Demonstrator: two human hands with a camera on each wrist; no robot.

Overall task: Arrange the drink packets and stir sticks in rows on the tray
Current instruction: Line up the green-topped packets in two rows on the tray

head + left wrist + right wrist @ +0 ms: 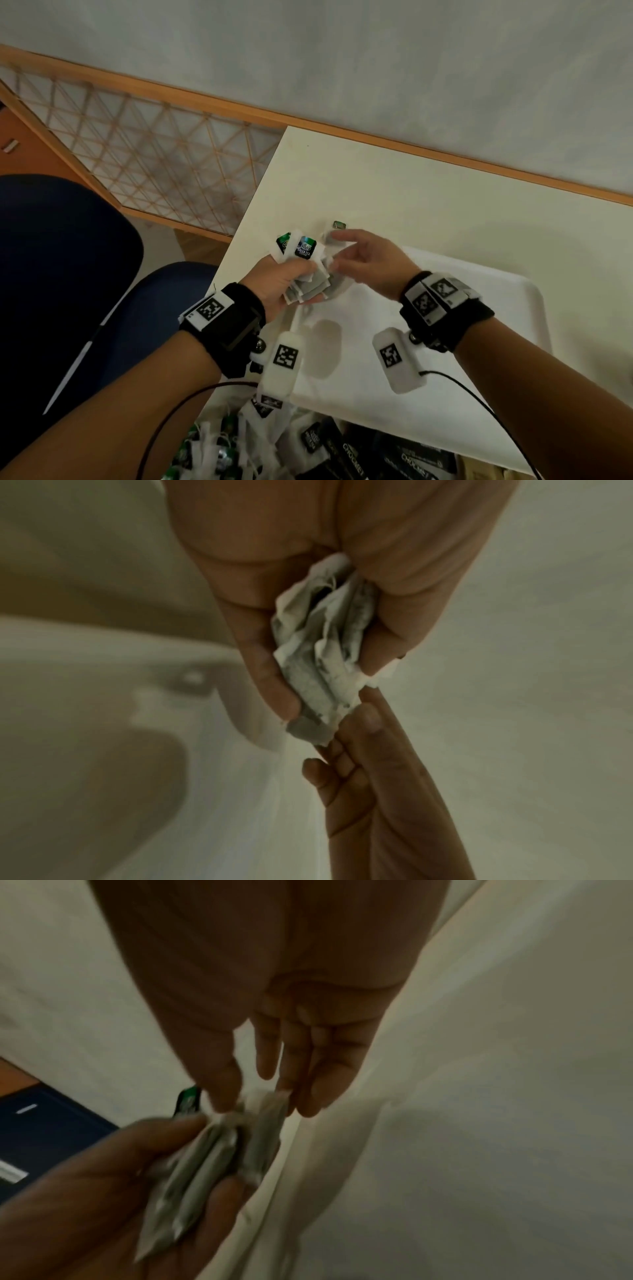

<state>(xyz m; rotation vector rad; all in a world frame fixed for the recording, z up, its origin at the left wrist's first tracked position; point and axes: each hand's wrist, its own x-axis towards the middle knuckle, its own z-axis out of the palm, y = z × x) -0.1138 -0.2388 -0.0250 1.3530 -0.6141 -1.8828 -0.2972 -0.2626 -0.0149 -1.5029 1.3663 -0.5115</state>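
Tea bags [308, 286] half-hidden by hands

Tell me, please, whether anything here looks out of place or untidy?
Yes: the tea bags are bunched and crumpled in the left hand, tags sticking out at odd angles, while the right hand pinches one at its edge. The tray shows no rows yet, and more packets lie heaped at its near edge.

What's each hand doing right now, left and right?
Left hand: closed around a bunch of tea bags.
Right hand: thumb and fingers pinching one tea bag at the bunch's edge.
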